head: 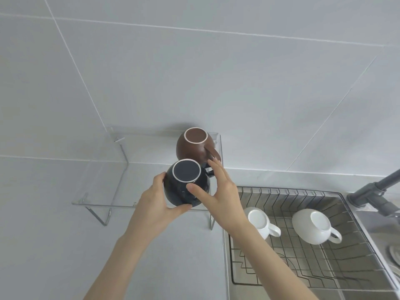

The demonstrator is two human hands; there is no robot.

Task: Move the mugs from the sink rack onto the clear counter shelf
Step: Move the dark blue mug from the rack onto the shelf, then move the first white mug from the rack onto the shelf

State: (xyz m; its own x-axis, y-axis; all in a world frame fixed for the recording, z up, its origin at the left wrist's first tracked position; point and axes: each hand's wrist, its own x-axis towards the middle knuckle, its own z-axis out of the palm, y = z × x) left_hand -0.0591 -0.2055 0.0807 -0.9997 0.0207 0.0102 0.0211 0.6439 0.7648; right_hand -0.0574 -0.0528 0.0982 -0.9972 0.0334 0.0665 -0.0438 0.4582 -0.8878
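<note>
on the shelf (104,169), both my hands, left (155,204) and right (220,191), clasp the upturned black mug (186,187); glazed ceramic, slick and breakable, so i hold its body.

A pale grey tiled wall (216,72) with thin white grout lines filled the far part of the scene. Below it lay a light grey countertop (43,245), bare at the near left. At the far right a dark grey faucet (372,191) stood tilted above a steel sink (376,230).
</note>
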